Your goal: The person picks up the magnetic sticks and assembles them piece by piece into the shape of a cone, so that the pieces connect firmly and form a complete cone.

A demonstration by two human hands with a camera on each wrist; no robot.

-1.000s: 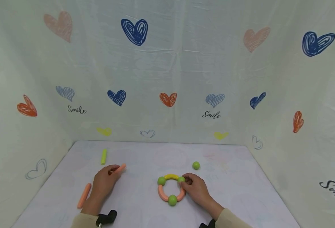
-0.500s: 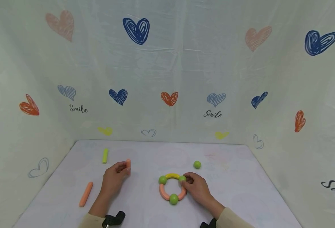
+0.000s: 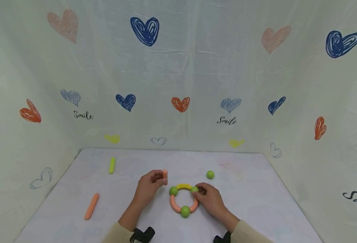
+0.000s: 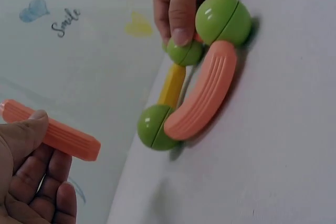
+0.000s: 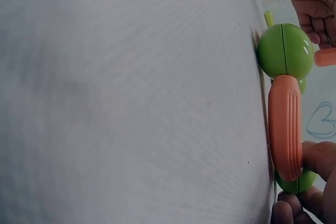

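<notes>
The ring of green balls and curved bars point(image 3: 185, 211) remains mid-table, its far-right ball pinched by the right hand point(image 3: 211, 199). The left hand point(image 3: 148, 187), thumb and fingers gripping a ridged orange stick point(image 3: 165, 177), has travelled rightward, so stick and ring are now near each other, unjoined. Unmoved: another orange stick point(image 3: 91, 206) left, a lime stick point(image 3: 112, 165) far left, a loose green ball point(image 3: 210, 174) far right.

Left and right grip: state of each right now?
Left grip: closed, holding an orange stick.
Right grip: closed, holding the ring by a green ball.
</notes>
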